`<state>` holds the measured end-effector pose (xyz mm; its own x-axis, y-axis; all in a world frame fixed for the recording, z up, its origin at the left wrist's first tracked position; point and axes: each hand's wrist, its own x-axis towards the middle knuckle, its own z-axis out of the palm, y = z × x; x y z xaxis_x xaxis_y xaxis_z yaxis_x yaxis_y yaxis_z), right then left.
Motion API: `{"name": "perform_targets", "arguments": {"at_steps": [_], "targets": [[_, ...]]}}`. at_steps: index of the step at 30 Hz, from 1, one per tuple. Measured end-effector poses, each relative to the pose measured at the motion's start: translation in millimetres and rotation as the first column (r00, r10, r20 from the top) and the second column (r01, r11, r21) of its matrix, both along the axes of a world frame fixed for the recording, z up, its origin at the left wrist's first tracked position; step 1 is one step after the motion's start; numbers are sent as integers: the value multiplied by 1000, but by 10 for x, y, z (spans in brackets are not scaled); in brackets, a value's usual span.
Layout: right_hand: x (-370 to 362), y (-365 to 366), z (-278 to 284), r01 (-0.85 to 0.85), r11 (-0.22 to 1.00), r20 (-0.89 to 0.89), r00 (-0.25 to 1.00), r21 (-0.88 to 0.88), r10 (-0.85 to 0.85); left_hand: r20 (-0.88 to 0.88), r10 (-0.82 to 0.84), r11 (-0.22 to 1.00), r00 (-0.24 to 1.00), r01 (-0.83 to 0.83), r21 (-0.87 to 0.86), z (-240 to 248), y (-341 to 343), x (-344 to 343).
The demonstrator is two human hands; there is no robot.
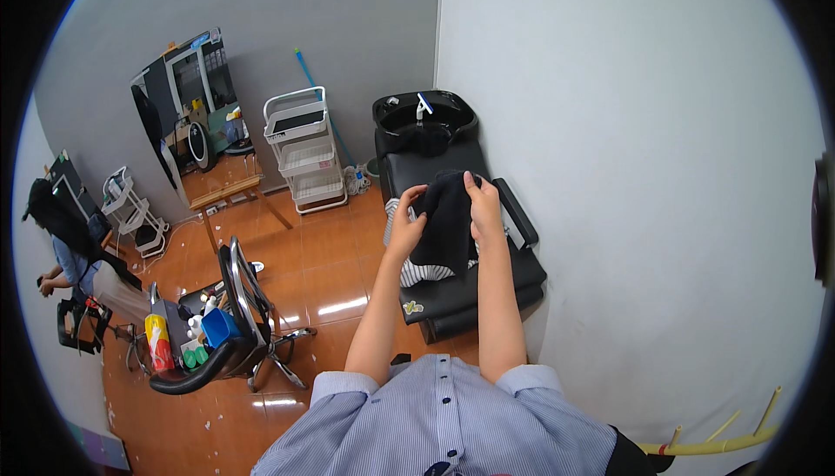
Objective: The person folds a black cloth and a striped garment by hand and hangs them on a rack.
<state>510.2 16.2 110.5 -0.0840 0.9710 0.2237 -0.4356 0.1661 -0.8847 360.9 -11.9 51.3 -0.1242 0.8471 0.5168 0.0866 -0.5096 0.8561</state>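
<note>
A piece of black cloth (pixel 446 228) hangs between my two raised hands; whether it is a towel or a garment I cannot tell. My left hand (pixel 406 226) is closed on its left edge. My right hand (pixel 484 207) pinches the upper right side, thumb on top. Behind and below the cloth is a black reclining shampoo chair (pixel 506 295) with a black wash basin (pixel 402 115) at its far end. Some black-and-white striped fabric (pixel 423 274) lies on the seat, partly hidden by the black cloth.
A white three-tier trolley (pixel 306 156) stands left of the basin, near a mirror (pixel 202 98). At the left, a black salon chair (pixel 196 379) carries bottles and a blue container (pixel 220 326). Another person (pixel 74 246) stands farther left. A white wall (pixel 644 172) rises on the right.
</note>
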Motion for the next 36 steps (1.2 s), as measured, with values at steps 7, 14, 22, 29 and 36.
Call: {"name": "perform_targets", "arguments": {"at_steps": [7, 14, 22, 29, 36], "targets": [[235, -26, 134, 22, 999, 19, 1000, 43, -23, -582, 95, 959, 808, -230, -163, -98, -74, -132], [593, 13, 206, 1, 995, -52, 999, 100, 4, -853, 118, 965, 508, -261, -21, -297, -2, -644], [1247, 243, 321, -69, 978, 709, 699, 195, -92, -798, 392, 920, 458, -188, 343, 491, -108, -1253], [1298, 261, 651, -235, 952, 885, 461, 196, -68, -656, 642, 742, 397, -107, 662, 1099, -212, -1424], [1373, 217, 957, -362, 920, 811, 577, 147, 97, -712, 471, 874, 521, -164, 458, 1388, -194, -1530]]}}
